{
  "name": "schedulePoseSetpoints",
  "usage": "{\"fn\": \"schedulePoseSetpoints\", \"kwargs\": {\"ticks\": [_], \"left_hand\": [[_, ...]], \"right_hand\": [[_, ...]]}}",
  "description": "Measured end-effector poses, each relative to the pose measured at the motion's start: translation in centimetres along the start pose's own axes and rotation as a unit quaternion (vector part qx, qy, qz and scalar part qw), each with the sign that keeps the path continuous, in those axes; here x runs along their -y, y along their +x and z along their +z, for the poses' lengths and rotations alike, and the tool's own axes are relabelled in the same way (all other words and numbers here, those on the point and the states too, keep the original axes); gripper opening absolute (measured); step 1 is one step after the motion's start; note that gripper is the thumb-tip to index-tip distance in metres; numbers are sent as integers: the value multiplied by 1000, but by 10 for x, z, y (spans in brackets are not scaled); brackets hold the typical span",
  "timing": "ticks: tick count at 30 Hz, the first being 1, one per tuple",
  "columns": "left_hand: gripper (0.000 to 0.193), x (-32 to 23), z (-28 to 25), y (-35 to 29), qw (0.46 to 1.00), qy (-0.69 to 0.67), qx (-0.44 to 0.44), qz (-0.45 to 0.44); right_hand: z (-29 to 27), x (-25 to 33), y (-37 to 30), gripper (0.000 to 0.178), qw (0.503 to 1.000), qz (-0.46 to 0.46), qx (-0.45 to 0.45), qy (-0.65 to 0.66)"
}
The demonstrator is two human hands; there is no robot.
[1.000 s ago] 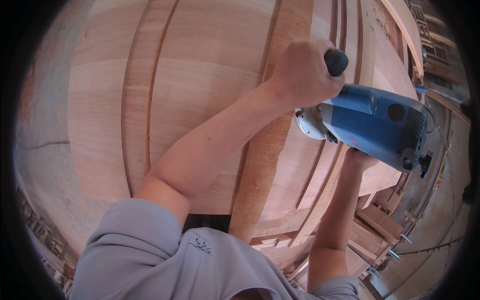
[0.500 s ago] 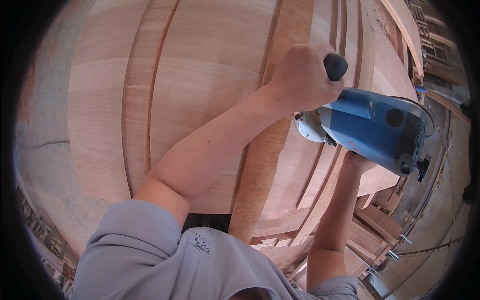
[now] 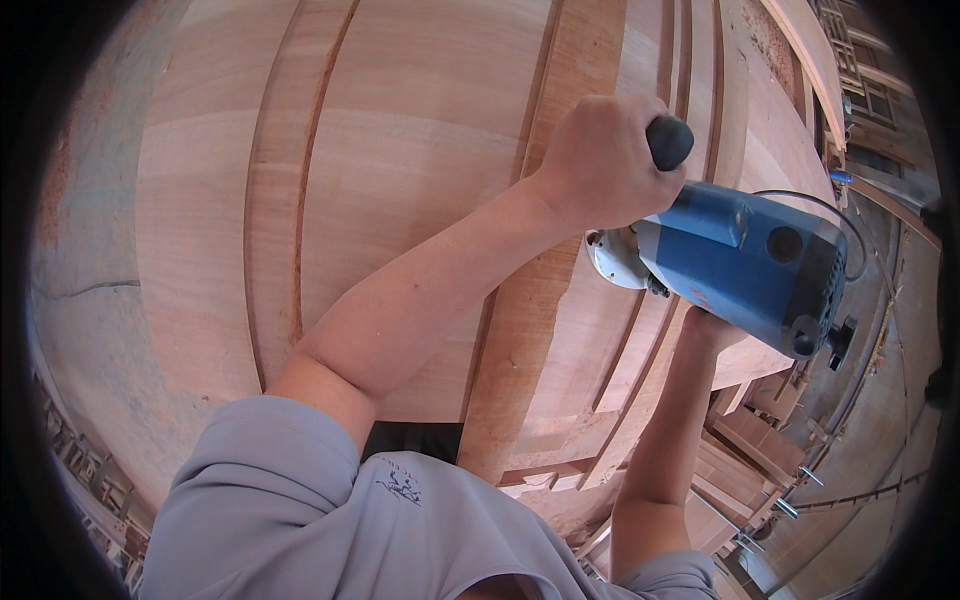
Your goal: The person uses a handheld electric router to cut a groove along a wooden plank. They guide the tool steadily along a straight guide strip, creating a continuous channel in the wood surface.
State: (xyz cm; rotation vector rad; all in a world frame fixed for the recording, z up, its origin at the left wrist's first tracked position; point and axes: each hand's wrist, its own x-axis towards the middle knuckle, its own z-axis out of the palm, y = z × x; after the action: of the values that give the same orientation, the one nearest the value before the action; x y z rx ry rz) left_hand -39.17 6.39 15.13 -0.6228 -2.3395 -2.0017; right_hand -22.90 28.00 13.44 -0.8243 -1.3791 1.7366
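Note:
A blue electric grinder (image 3: 745,265) rests with its pale round disc (image 3: 615,260) against a large wooden panel (image 3: 420,150) that has raised strips and grooves. My left hand (image 3: 600,165) is closed around the tool's black side handle (image 3: 670,142). My right hand (image 3: 705,328) reaches up under the blue body and grips it from below, mostly hidden by the tool. The disc sits beside a long raised wooden strip (image 3: 540,330). A thin black cord (image 3: 850,230) loops off the back of the tool.
More wooden frames and boards (image 3: 760,430) are stacked below the panel at the lower right. Grey concrete floor (image 3: 90,330) lies to the left. Carved wooden lattice pieces (image 3: 860,60) stand at the top right.
Both hands and the grinder have slid slightly down the panel, toward me. The grip on the tool is unchanged.

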Motion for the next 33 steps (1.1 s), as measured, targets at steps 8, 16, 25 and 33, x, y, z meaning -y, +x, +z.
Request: {"fn": "schedulePoseSetpoints", "kwargs": {"ticks": [8,16,25,33], "left_hand": [[11,0,1,2,1000,-6,-2,6],[10,-2,-1,3,1000,-15,11,-11],[11,-1,-2,6,1000,-14,17,6],[12,-5,-3,8,999,-17,33,1]], "right_hand": [[-1,0,0,61,999,-29,23,-18],[-3,-2,-3,58,998,-17,9,-55],[-12,-3,-5,59,1000,9,-7,-13],[-7,0,-10,59,998,-4,-13,-60]]}}
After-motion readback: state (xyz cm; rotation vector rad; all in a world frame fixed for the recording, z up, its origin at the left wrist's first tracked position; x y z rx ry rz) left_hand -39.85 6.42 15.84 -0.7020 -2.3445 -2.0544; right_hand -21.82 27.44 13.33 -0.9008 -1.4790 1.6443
